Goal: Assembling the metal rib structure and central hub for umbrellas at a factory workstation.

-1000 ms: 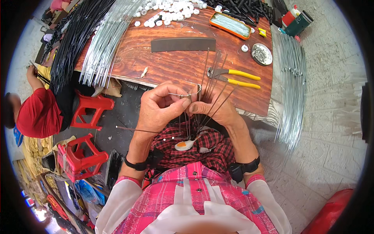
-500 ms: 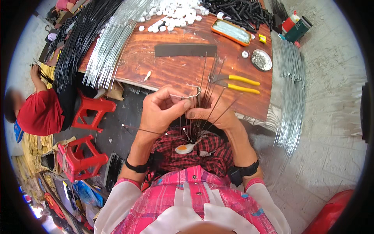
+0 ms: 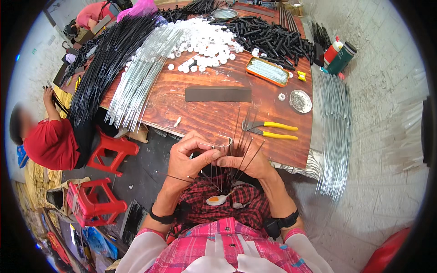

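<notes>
Over my lap, at the table's near edge, both hands work close together with their thumbs nearly meeting. My left hand (image 3: pixel 193 154) pinches a thin bent wire (image 3: pixel 224 146) between thumb and fingers; the wire curves across toward the right hand. My right hand (image 3: pixel 251 163) is closed around a bunch of thin dark metal rods (image 3: pixel 259 148), which fan upward and outward, with several hanging down between the hands. Its fingers are partly hidden behind the rods. Beyond it lie cutting pliers (image 3: pixel 278 130) with yellow handles. A white spoon-shaped piece (image 3: pixel 216 200) with an orange patch rests on my lap.
On the wooden table (image 3: pixel 164 104) lie a dark flat bar (image 3: pixel 217 94), silver rods (image 3: pixel 136 86), black rods (image 3: pixel 100 75), white rings (image 3: pixel 205 41), black tubes (image 3: pixel 273 38), an orange-rimmed tin (image 3: pixel 267 71) and a round dish (image 3: pixel 301 101). Red stools (image 3: pixel 98 200) and a person (image 3: pixel 52 141) are left.
The view has tilted up, so the table and my hands appear lower and more of the far side shows. My hands keep nearly the same hold on the wire and rods.
</notes>
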Demonstrator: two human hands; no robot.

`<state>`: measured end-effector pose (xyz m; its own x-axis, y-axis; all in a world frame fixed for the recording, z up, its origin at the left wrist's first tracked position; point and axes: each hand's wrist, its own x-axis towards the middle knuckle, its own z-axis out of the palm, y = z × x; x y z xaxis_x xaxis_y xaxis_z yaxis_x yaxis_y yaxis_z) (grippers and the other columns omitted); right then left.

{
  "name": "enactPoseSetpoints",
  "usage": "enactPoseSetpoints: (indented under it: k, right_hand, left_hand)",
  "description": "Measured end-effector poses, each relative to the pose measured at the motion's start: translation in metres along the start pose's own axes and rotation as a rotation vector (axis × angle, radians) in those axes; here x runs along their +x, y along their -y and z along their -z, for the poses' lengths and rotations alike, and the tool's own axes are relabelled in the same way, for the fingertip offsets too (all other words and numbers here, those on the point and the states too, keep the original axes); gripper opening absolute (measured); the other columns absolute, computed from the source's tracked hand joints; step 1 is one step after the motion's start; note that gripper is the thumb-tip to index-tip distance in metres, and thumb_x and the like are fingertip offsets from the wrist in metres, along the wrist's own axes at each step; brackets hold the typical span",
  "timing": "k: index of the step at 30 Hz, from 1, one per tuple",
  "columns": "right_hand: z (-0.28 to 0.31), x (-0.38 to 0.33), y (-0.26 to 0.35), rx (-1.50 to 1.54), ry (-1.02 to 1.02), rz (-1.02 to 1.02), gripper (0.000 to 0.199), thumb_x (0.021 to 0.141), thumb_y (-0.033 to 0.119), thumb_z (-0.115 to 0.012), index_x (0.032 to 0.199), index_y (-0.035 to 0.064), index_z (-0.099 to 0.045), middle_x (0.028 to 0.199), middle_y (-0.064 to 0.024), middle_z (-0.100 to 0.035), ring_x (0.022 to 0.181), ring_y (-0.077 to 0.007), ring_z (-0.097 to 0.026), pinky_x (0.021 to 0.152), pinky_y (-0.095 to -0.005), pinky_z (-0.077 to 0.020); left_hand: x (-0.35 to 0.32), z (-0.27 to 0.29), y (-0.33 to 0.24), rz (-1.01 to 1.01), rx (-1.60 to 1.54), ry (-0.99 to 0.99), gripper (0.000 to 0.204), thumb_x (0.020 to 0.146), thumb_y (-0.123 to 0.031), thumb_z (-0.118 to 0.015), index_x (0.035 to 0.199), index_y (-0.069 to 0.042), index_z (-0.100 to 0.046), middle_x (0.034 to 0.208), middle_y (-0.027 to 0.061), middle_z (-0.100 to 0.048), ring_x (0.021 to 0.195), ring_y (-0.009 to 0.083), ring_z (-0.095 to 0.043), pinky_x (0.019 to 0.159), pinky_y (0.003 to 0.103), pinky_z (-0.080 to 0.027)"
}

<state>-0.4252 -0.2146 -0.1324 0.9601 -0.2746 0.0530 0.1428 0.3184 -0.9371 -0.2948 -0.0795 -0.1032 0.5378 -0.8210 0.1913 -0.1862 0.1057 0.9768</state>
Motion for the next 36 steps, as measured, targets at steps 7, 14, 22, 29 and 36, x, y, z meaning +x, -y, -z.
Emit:
enactPoseSetpoints:
  k: [7,14,22,29,36]
  right_hand:
    - [0.008,-0.003,-0.001,0.034,0.003,-0.099,0.016,0.075,0.006,-0.079,0.085,0.001,-0.067,0.077,-0.0044,-0.069,0.071,-0.0087,-0.063,0.064,-0.0224,-0.0489]
    - [0.012,-0.002,-0.005,0.078,0.083,-0.09,0.017,0.075,0.005,-0.079,0.084,0.0009,-0.066,0.08,-0.0053,-0.07,0.072,-0.0095,-0.064,0.065,-0.0238,-0.05]
    - [0.018,-0.001,-0.003,0.156,0.105,-0.098,0.015,0.075,-0.006,-0.073,0.086,-0.0043,-0.062,0.089,-0.0177,-0.07,0.085,-0.0239,-0.07,0.078,-0.0355,-0.0572]
    - [0.019,0.002,-0.003,0.148,0.128,-0.072,0.017,0.075,-0.01,-0.072,0.087,-0.0033,-0.062,0.091,-0.0177,-0.07,0.09,-0.0244,-0.069,0.08,-0.036,-0.0571]
    - [0.023,-0.002,-0.009,0.174,0.145,-0.098,0.019,0.078,0.005,-0.076,0.093,-0.0023,-0.066,0.092,-0.0093,-0.071,0.085,-0.0128,-0.066,0.077,-0.0268,-0.0522]
  left_hand:
    - [0.006,0.003,-0.008,0.293,-0.383,0.141,0.013,0.073,-0.003,-0.077,0.075,0.0,-0.064,0.079,0.0038,-0.057,0.074,0.0115,-0.055,0.065,0.025,-0.045]
    - [0.012,0.014,-0.017,0.402,-0.358,0.323,0.018,0.072,-0.006,-0.08,0.081,-0.001,-0.065,0.082,0.0049,-0.06,0.075,0.0127,-0.057,0.068,0.027,-0.048]
    - [0.082,0.067,-0.038,0.35,0.189,0.688,0.044,0.076,-0.019,-0.078,0.114,-0.003,-0.064,0.095,0.0037,-0.068,0.088,0.0118,-0.062,0.078,0.026,-0.049]
    - [0.208,0.085,0.043,0.025,0.675,0.144,0.031,0.085,-0.019,-0.063,0.112,-0.004,-0.064,0.098,0.0123,-0.067,0.09,0.0224,-0.063,0.083,0.034,-0.049]
    - [0.259,0.079,0.075,-0.041,1.109,0.087,0.027,0.083,-0.013,-0.06,0.105,0.001,-0.067,0.09,0.0228,-0.066,0.082,0.0311,-0.066,0.074,0.036,-0.051]
